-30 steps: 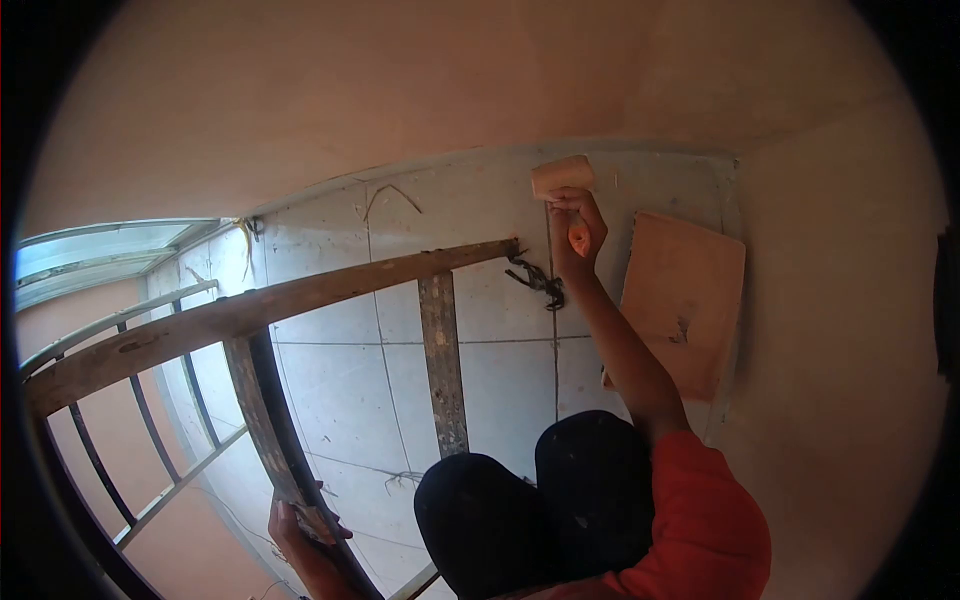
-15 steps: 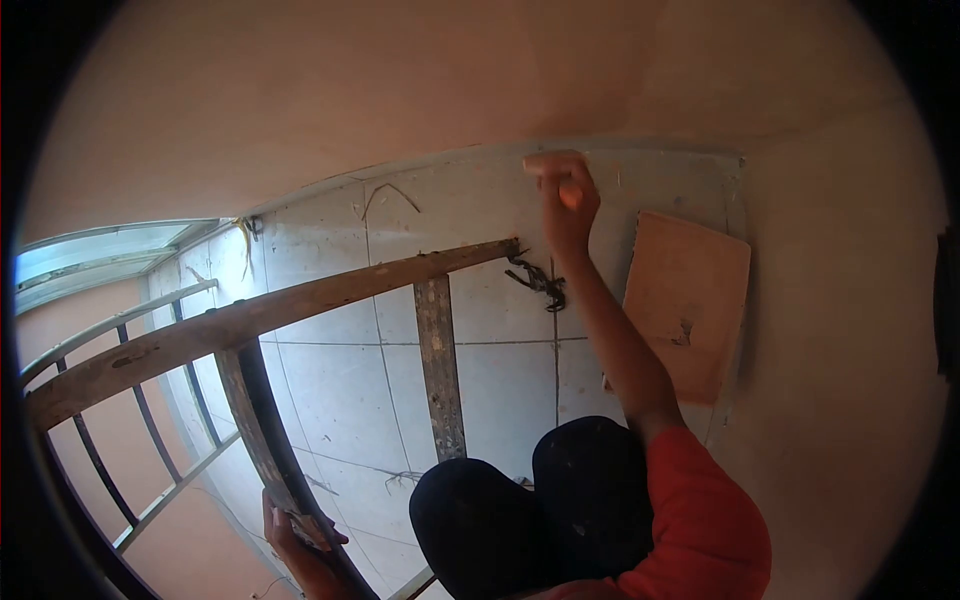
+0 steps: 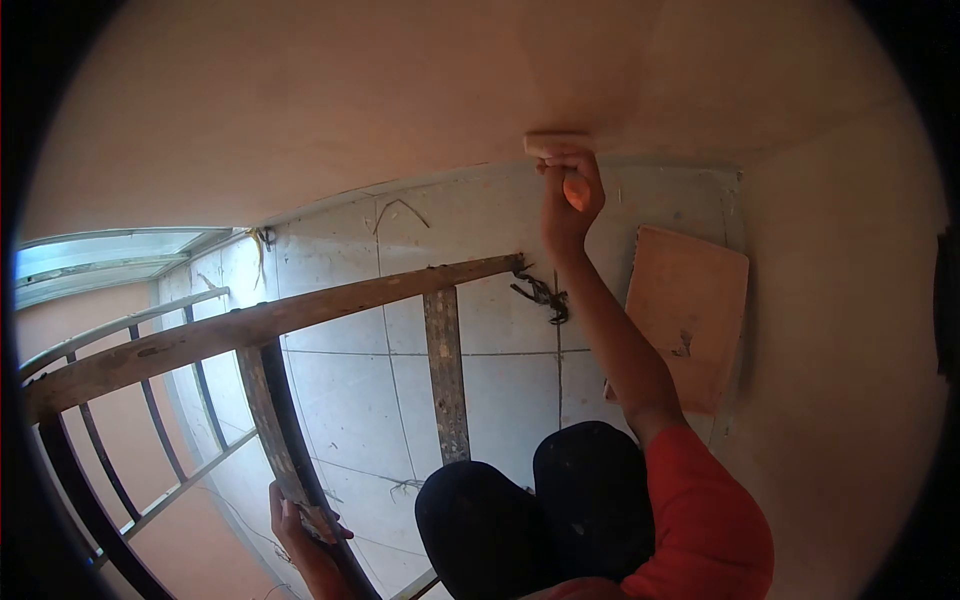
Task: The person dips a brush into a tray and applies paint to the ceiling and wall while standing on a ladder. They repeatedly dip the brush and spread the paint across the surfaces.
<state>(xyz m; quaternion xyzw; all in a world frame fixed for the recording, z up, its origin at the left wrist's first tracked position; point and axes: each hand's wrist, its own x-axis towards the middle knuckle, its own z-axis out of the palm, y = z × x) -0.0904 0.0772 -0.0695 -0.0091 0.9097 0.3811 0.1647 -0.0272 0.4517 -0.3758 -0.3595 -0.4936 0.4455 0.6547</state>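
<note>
My right hand [image 3: 572, 185] is closed round the orange handle [image 3: 576, 190] of a wide, flat scraper. The scraper's pale head [image 3: 558, 143] lies against the peach wall [image 3: 400, 90], just above the floor. At lower left, my left hand [image 3: 300, 535] wraps round a worn wooden rung of a ladder [image 3: 300, 312]. A ragged tan patch shows on the rung beside those fingers. The ladder's long rail slants across the view, and its far end points toward my right forearm.
A peach-coated board [image 3: 690, 300] lies on the pale tiled floor [image 3: 510, 400] at right. Dark twisted strips [image 3: 545, 298] lie by the rail's end. A metal railing [image 3: 165, 395] and a window [image 3: 100, 260] are at left. My bent knees [image 3: 590, 490] are below.
My right hand has moved slightly up, bringing the scraper's head onto the wall above the floor edge. The view has shifted slightly; my left hand keeps its hold on the ladder.
</note>
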